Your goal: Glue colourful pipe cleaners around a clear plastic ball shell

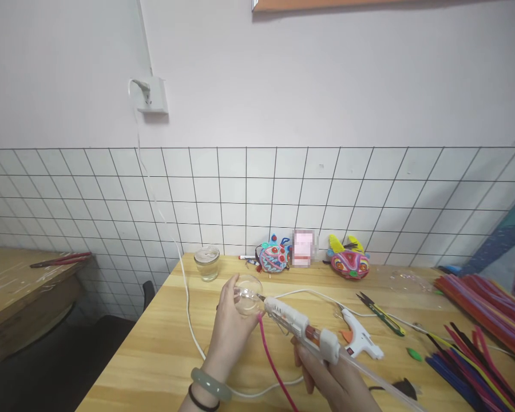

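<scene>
My left hand (234,329) is closed around a clear, rounded plastic piece (249,282), a dome or ball. A bright pink pipe cleaner (269,353) hangs down from beside my left fingers; whether they grip it as well I cannot tell. In my right hand (320,372) is a white hot glue gun (288,315), fingers wrapped around its handle. Its nozzle points left and meets or nearly touches the clear piece. Out of its back runs a long translucent glue stick (380,382).
A second white glue gun (360,336) and yellow-green snips (381,313) lie to the right, near pipe cleaner bundles (489,312). A glass jar (207,264) and two colourful animal-face crafts (274,256) stand along the wall. A white cord (187,303) crosses the table.
</scene>
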Demonstrator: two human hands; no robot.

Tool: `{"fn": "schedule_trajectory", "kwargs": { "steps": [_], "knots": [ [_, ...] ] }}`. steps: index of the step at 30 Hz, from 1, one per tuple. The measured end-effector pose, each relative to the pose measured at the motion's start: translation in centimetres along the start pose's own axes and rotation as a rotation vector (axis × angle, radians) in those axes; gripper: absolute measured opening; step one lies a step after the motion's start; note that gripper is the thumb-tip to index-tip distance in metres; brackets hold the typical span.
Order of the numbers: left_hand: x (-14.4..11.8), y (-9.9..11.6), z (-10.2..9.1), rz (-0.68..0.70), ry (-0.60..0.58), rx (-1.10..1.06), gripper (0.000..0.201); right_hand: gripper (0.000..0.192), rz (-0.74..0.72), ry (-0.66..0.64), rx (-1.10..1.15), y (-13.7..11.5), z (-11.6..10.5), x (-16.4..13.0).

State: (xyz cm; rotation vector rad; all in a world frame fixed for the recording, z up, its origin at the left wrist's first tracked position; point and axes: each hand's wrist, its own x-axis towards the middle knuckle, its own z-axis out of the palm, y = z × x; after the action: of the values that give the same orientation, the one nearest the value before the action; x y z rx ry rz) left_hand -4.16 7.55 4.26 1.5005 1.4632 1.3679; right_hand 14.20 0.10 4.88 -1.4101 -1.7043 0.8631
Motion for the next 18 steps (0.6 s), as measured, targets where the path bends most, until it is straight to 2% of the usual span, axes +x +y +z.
{"fn": "schedule_trajectory", "kwargs": {
  "steps": [3,14,18],
  "knots": [
    [-0.03,0.31,-0.14,-0.041,-0.014,-0.055,0.08,0.041,0.001,0.002,0.01,-0.01,-0.01,0.03],
    [-0.1,0.07,0.13,-0.029,0.005,-0.071,0.077,0.042,-0.016,0.003,0.034,-0.52,0.09,-0.05],
    [0.0,0.19,0.09,-0.053,-0.013,-0.164,0.08,0.042,-0.004,-0.01,0.02,-0.47,-0.04,0.0]
  ]
}}
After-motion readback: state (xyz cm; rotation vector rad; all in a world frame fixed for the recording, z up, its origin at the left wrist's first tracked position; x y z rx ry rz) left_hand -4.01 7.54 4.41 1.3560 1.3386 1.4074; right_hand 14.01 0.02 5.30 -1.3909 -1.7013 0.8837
